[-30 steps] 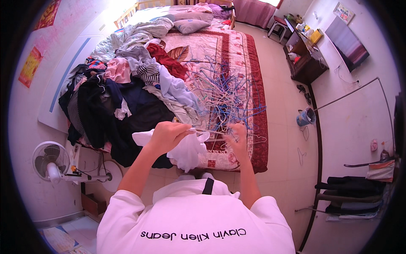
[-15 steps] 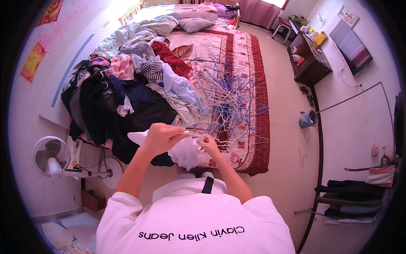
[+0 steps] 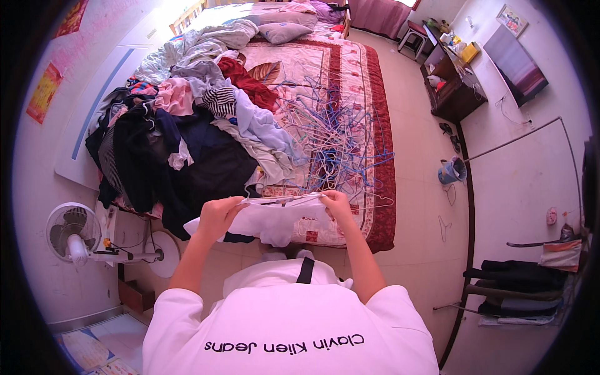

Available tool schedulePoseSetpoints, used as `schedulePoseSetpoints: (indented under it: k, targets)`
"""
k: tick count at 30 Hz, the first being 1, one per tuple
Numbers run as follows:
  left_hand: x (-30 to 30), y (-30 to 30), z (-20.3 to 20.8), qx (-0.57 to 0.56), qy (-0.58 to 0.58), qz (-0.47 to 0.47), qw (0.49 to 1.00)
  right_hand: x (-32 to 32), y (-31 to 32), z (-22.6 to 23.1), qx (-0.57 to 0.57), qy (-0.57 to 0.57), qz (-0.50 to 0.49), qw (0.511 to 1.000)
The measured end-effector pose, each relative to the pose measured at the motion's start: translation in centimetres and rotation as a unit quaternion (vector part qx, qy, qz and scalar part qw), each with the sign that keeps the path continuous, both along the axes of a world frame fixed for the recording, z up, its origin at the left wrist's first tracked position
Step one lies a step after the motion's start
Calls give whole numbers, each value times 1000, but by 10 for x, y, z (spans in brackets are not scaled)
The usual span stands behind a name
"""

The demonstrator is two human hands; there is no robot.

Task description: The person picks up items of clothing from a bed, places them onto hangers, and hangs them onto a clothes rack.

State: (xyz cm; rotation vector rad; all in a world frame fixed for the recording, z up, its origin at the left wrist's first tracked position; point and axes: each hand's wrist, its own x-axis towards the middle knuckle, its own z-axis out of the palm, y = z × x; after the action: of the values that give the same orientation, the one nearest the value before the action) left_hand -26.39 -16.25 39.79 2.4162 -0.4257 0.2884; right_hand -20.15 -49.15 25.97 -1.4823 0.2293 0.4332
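Observation:
A white garment (image 3: pixel 265 220) is stretched sideways between my hands at the near edge of the bed, its lower part hanging down. At its left top edge my left hand (image 3: pixel 220 214) is closed in a pinch. My right hand (image 3: pixel 337 205) pinches the right top edge. Thin wire hanger parts run along the garment's top; one hanger hook (image 3: pixel 389 201) sticks out to the right of my right hand. Just beyond my hands, a tangled heap of blue, white and pink hangers (image 3: pixel 334 134) lies on the bed. Which wires belong to the garment's hanger is hard to make out.
A big pile of clothes (image 3: pixel 187 131) covers the bed's left side. The patterned red-and-white bedspread (image 3: pixel 378 125) hangs over the edge. A white fan (image 3: pixel 74 234) stands at left. On the right are a bin (image 3: pixel 451 170), a loose hanger (image 3: pixel 444 229) on the floor and hung trousers (image 3: pixel 515 275).
My hands have moved apart, the right one to the right and slightly farther away. The white garment, bunched before, is now spread along its top edge between them.

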Motion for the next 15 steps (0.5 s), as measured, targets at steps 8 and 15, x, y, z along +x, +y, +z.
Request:
schedulePoseSetpoints:
  k: [8, 15]
  targets:
    - [4, 1, -7, -19, -26, -15, 999, 11, -7, 22, -4, -29, -81, 996]
    - [4, -15, -20, -35, -44, 5, 998, 10, 7, 33, -112, -175, -40, 977]
